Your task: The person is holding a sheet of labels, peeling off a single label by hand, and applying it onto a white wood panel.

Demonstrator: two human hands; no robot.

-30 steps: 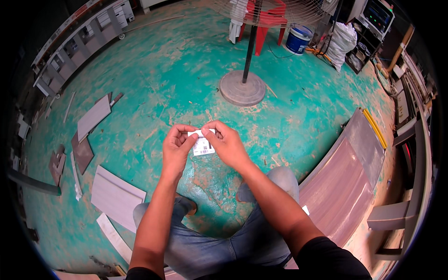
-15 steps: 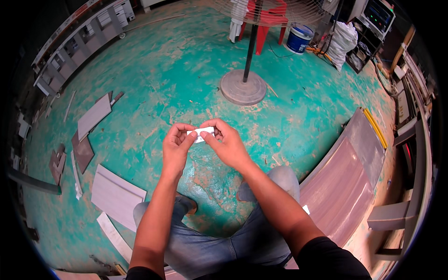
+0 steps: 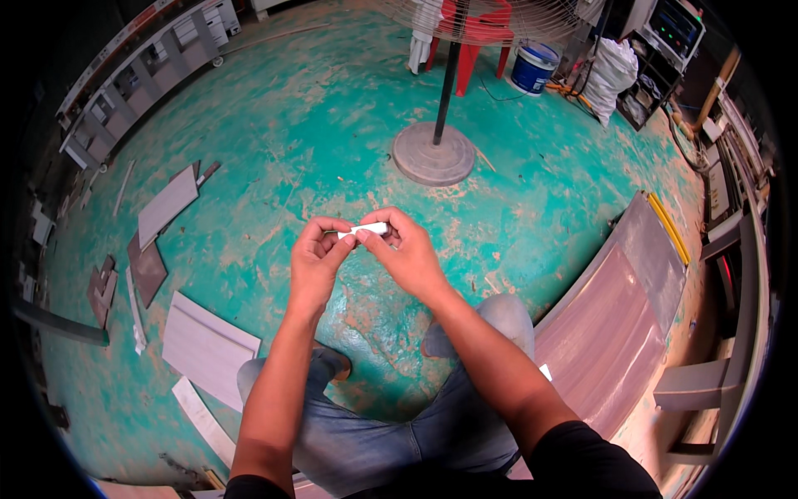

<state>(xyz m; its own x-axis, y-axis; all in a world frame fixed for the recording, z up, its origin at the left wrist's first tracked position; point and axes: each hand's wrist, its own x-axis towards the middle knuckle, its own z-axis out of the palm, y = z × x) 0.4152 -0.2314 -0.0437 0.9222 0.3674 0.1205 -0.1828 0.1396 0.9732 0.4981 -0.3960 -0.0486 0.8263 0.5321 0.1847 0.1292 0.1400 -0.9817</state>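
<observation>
Paper slip (image 3: 376, 227), white and narrow as it shows here, is held in the air on the near side of the round stand base (image 3: 433, 155) and slightly to its left. The left hand (image 3: 316, 258) pinches its left end between thumb and forefinger; the right hand (image 3: 407, 259) pinches it toward the right end, thumb on the near side. The thumb tips sit close together; whether the curled other fingers touch the slip I cannot tell.

It should be very light and soft, quick to bend or crease, and easily torn by a hard pull. A light pinch near each end looks the right hold, thumbs along the near edge. Whether one side is sticky cannot be made out.

Beyond the stand base is a red chair (image 3: 467, 58), with a blue bucket (image 3: 530, 71) to the right of that. Nearer than the base, a grey board (image 3: 210, 345) lies left and a brown panel (image 3: 594, 324) right.
</observation>
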